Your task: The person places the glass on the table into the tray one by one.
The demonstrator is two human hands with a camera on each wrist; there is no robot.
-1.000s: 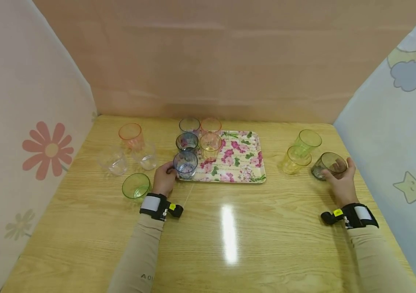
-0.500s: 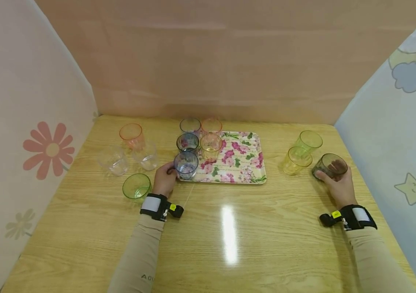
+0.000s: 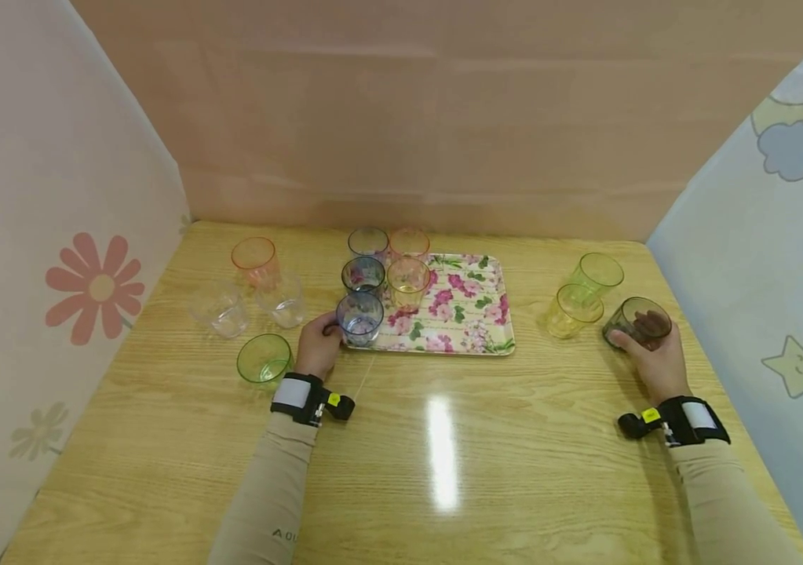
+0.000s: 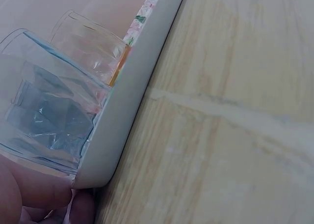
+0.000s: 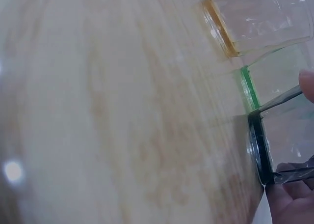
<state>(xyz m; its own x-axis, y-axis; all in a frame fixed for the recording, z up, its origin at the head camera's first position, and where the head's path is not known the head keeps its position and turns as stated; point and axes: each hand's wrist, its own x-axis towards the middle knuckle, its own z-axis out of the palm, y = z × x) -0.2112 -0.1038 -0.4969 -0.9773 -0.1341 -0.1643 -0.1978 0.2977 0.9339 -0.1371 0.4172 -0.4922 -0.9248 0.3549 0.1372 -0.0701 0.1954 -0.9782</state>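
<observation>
Two hands were seen in the head view. The dark grey transparent tumbler (image 3: pixel 636 321), standing on the wooden table (image 3: pixel 443 439) right of the floral rectangular tray (image 3: pixel 468 314), was gripped by the right hand (image 3: pixel 651 357). The tray's near-left corner was held by the left hand (image 3: pixel 318 348); fingertips (image 4: pixel 44 194) under the rim were shown only by the left wrist view.

**Tray at centre, cups on both flanks**

I saw the tray (image 3: pixel 472 314) at frame centre on the table (image 3: pixel 443 455), with five cups (image 3: pixel 387 275) crowded on its left part. Left of it stood four loose cups (image 3: pixel 253 302), my left hand (image 3: pixel 319 347) at the tray's lower-left corner. At the right, three cups (image 3: pixel 595 302) clustered, my right hand (image 3: pixel 651 357) around the rightmost.
</observation>
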